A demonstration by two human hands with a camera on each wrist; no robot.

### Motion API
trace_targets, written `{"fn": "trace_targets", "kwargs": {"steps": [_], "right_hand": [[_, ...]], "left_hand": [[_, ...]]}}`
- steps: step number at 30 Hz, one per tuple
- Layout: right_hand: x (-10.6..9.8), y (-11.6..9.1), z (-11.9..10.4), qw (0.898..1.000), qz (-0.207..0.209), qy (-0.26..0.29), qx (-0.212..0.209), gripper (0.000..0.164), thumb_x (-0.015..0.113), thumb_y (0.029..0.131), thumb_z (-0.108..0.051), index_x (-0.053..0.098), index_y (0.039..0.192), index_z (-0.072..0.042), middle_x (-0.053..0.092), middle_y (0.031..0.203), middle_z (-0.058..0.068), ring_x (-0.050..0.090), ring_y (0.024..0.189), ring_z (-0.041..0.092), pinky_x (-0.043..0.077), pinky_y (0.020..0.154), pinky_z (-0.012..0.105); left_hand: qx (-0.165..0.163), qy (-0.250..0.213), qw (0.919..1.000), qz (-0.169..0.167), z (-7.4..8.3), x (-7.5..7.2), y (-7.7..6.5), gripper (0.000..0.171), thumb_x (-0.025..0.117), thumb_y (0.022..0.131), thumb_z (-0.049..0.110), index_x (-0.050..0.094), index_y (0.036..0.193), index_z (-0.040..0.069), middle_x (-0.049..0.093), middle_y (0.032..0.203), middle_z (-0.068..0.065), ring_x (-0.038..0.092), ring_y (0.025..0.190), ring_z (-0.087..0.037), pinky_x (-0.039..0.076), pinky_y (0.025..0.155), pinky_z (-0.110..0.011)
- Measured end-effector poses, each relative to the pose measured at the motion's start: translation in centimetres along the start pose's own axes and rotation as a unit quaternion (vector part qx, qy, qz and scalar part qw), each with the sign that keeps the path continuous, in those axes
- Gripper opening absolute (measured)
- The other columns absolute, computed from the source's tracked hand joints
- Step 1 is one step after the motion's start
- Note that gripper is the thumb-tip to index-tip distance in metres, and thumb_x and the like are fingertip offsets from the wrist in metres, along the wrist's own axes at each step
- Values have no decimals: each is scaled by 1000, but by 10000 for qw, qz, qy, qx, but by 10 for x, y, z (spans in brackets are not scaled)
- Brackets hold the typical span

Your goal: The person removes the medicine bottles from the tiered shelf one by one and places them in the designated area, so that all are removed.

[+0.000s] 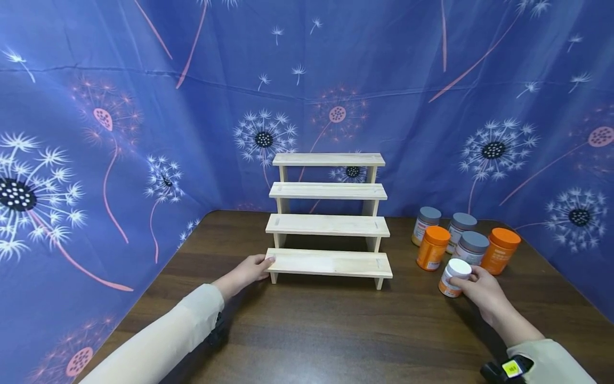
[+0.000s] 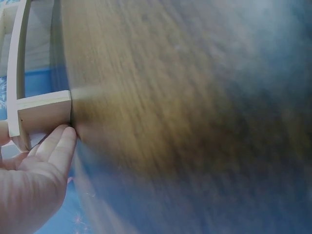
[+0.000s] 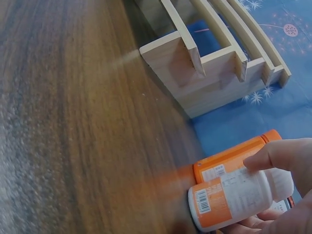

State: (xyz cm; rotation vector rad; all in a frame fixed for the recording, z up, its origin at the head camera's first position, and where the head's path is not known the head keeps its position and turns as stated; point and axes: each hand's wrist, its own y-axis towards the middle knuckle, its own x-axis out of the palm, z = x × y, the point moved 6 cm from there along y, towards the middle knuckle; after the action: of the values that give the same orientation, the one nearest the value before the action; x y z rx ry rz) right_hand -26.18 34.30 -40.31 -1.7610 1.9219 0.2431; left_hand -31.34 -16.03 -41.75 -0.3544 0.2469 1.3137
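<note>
My left hand (image 1: pixel 245 274) grips the left end of the lowest step of a pale wooden four-step shelf stand (image 1: pixel 328 262). In the left wrist view the thumb lies over the board and the fingers (image 2: pixel 61 148) rest along the stand's side panel (image 2: pixel 45 113). At the right, my right hand (image 1: pixel 488 297) holds a small white pill bottle (image 1: pixel 453 278) with an orange label and white cap. Seen from the right wrist, the thumb and fingers pinch the white bottle (image 3: pixel 234 197) near its neck. Whether its base touches the table cannot be told.
Behind the white bottle stand an orange bottle (image 1: pixel 434 248), a larger orange bottle (image 1: pixel 500 250) and three grey-capped bottles, one (image 1: pixel 426 224) farthest back. The dark wooden table (image 1: pixel 307 330) meets a blue dandelion-print cloth (image 1: pixel 216 128) at the back and sides.
</note>
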Motion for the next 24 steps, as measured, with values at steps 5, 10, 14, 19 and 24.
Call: {"fn": "trace_targets", "kwargs": {"steps": [5,10,14,19,24], "right_hand": [[-1,-3,-3,9997,89,-137,-160,89,56,96,-40,7,147,15,19,148,39,29,133,50,32,111,65],[-4,-5,-14,9977,372,-396,-412,91,58,94,-47,14,147,13,29,144,37,39,126,47,53,95,42],[-6,-9,-26,9944,590,-517,-714,86,59,94,-45,20,146,13,32,143,38,38,126,48,51,79,16],[-7,-14,-39,9872,841,-633,-1196,82,61,94,-41,24,145,11,37,142,37,37,128,50,52,92,23],[-10,-19,-58,9784,1152,-684,-1576,79,61,94,-43,28,148,5,37,144,35,34,131,52,31,106,70]], "left_hand": [[-128,0,9999,85,-2,-1,-3,47,43,104,20,43,133,-18,57,125,-32,56,119,-37,50,103,-45],[-172,-40,9996,229,-1,-4,-5,47,42,105,19,41,135,-17,55,127,-32,54,122,-39,49,105,-45],[-127,64,9995,281,1,-5,-6,44,42,104,17,42,133,-17,56,124,-32,58,116,-36,50,104,-45],[-91,495,9979,396,3,-11,-6,44,46,102,19,45,130,-15,59,120,-27,59,108,-27,51,102,-46],[-62,1192,9911,595,16,-20,-8,51,46,102,23,38,141,-10,45,141,-29,44,131,-40,39,112,-53]]}}
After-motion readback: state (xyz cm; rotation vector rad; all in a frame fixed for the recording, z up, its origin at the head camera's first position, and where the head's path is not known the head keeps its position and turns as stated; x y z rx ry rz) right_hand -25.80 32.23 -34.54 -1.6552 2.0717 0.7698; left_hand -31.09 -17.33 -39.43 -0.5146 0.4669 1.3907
